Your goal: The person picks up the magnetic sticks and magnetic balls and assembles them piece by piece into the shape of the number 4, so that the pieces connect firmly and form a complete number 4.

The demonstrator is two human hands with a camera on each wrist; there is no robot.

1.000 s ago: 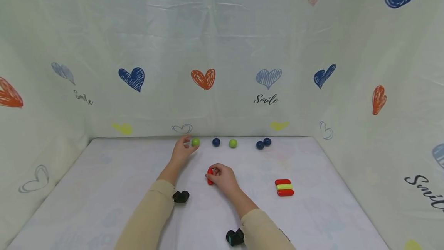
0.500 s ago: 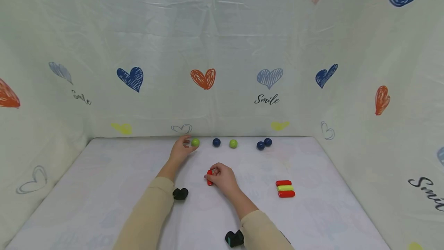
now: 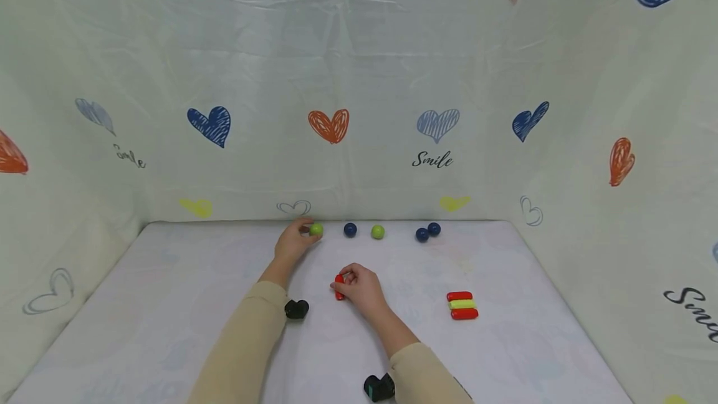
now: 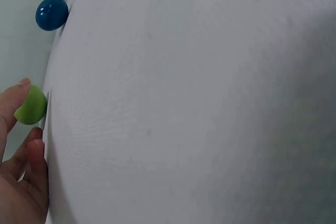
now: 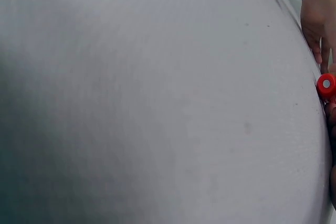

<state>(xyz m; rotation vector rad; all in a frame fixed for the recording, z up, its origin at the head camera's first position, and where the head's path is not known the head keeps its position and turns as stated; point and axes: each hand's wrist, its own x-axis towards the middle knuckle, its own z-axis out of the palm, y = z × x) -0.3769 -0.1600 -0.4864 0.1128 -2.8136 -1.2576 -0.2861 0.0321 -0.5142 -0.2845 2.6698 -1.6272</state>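
Note:
At the table's back edge, my left hand (image 3: 291, 245) reaches beside a green ball (image 3: 316, 229). Its thumb crosses in front of the ball and the other fingers lie along its left side. A narrow gap shows between ball and fingertips in the left wrist view, where the green ball (image 4: 32, 105) is partly hidden by the thumb. Near the middle of the table, my right hand (image 3: 361, 285) pinches a short red rounded stick (image 3: 339, 287) between thumb and fingers. The round end of the red stick (image 5: 326, 84) faces the camera in the right wrist view.
Along the back edge sit a blue ball (image 3: 350, 230), another green ball (image 3: 378, 232) and two more blue balls (image 3: 422, 235). Two red sticks with a yellow-green stick (image 3: 462, 305) between them lie at right. A patterned cloth wall (image 3: 381, 179) rises behind the table (image 3: 477, 360).
The left hand's fingers have come closer to the green ball. My right hand keeps its pinch on the red stick, almost still. The head view has shifted slightly.

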